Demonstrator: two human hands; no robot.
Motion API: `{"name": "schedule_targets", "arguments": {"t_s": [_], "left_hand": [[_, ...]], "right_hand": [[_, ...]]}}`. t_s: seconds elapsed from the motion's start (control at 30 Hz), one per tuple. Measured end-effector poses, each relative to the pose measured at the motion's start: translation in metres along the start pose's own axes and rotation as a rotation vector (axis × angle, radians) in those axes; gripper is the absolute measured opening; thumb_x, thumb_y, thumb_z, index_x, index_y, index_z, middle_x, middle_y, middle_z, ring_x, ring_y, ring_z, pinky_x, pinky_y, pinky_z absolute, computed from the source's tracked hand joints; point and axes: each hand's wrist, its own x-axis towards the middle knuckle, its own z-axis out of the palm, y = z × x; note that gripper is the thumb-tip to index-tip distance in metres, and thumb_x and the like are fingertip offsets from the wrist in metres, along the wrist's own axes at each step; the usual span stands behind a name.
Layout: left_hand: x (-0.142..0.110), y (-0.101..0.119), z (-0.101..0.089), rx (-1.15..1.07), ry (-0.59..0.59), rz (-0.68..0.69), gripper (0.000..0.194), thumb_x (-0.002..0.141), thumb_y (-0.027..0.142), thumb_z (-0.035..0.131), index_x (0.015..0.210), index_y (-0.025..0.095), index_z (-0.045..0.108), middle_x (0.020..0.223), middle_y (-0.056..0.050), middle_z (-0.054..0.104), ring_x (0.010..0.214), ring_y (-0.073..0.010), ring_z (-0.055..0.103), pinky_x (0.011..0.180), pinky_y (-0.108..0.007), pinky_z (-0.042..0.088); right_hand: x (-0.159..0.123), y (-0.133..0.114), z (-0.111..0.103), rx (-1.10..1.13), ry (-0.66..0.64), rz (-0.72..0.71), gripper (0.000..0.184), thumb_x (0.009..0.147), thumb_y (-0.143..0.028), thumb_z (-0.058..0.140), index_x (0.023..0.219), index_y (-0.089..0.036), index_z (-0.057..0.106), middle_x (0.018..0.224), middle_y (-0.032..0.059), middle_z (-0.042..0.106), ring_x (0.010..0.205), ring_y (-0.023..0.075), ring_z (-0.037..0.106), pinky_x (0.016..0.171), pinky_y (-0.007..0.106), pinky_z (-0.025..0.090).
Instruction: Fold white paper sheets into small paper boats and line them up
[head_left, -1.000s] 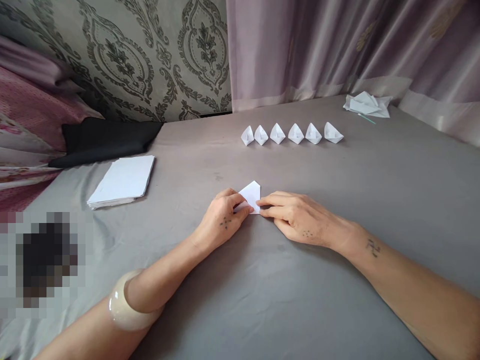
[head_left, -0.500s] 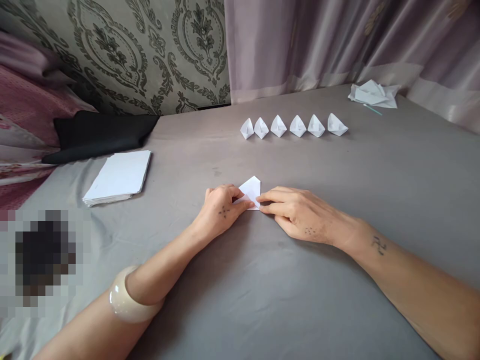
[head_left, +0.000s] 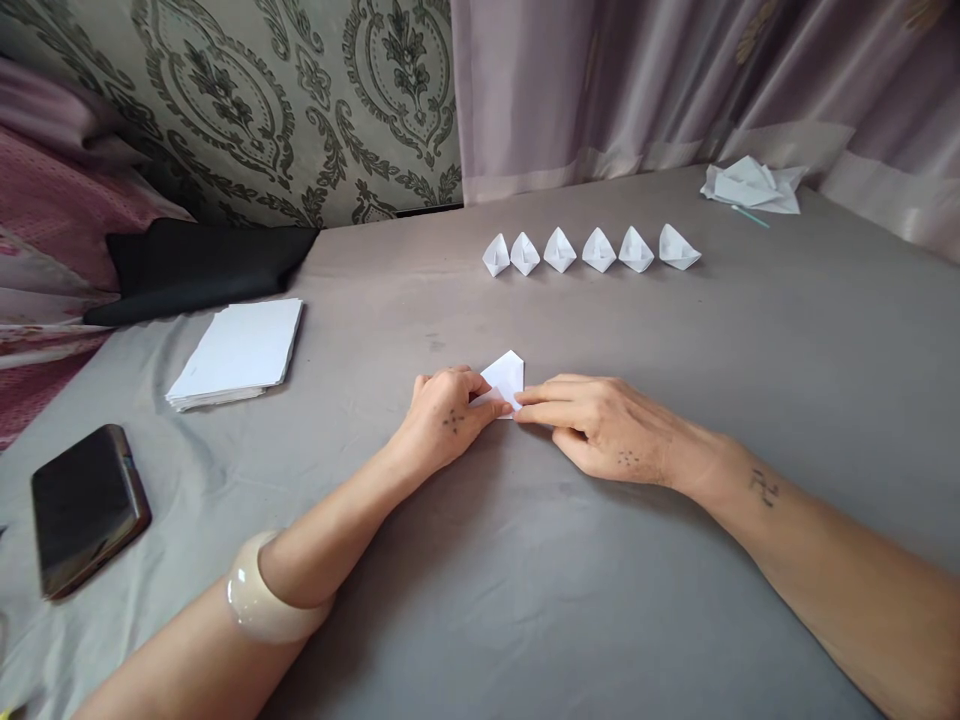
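Observation:
A small folded piece of white paper [head_left: 505, 372] lies on the grey cloth in front of me, with a pointed top and slanting edges. My left hand [head_left: 446, 415] is closed on its left side, thumb across the lower part and index finger just above. From the right, my right hand [head_left: 600, 420] touches the paper's lower right corner with outstretched fingertips. Its thumb is bent below, apart from the paper. Part of the fold is hidden under my left fingers.
Several folded paper boats [head_left: 598, 251] stand in a row beyond my hands. A stack of white paper [head_left: 236, 350] and a phone [head_left: 88, 510] lie left, near a black cloth [head_left: 210, 260]. More folded paper [head_left: 754, 185] and a thin light-blue stick [head_left: 750, 216] lie far right.
Both hands stay at the paper with nearly the same hold. My right fingertips have shifted very slightly left over its lower right corner. The view has moved a little.

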Motion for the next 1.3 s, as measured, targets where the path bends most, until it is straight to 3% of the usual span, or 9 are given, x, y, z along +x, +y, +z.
{"name": "schedule_targets", "arguments": {"t_s": [0.33,0.63,0.83,1.3], "left_hand": [[0.001,0.000,0.000,0.006,-0.009,-0.015,0.025,0.079,0.039,0.061,0.065,0.018,0.061,0.070,0.001,0.057,0.068,-0.0151,0.051,0.066,-0.030,0.037],[-0.003,-0.003,0.001,0.012,0.040,-0.007,0.027,0.079,0.043,0.062,0.068,0.018,0.060,0.074,-0.001,0.061,0.072,-0.0164,0.054,0.071,-0.032,0.039],[-0.011,-0.004,0.000,0.040,0.084,-0.002,0.021,0.086,0.033,0.052,0.074,0.019,0.061,0.082,-0.002,0.064,0.080,-0.0188,0.058,0.085,-0.040,0.037],[-0.009,-0.006,0.002,0.073,0.084,-0.017,0.022,0.087,0.034,0.053,0.072,0.018,0.056,0.082,-0.002,0.064,0.086,-0.0208,0.058,0.084,-0.040,0.033]], "right_hand": [[-0.002,0.001,-0.002,-0.082,-0.071,-0.026,0.050,0.081,0.001,0.042,0.116,-0.027,0.066,0.115,0.0017,0.066,0.094,0.0176,0.061,0.080,0.032,0.051],[-0.001,-0.007,0.002,-0.151,-0.071,0.018,0.041,0.084,-0.002,0.043,0.107,-0.023,0.069,0.110,0.0045,0.065,0.089,0.0179,0.059,0.064,0.029,0.047],[0.000,-0.006,0.003,-0.119,-0.039,0.014,0.040,0.083,-0.001,0.044,0.102,-0.023,0.071,0.109,0.0046,0.065,0.089,0.0177,0.058,0.066,0.030,0.047],[0.001,-0.007,0.004,-0.104,-0.022,0.015,0.038,0.084,-0.001,0.042,0.097,-0.022,0.072,0.110,0.0053,0.065,0.093,0.0197,0.058,0.075,0.034,0.050]]}}
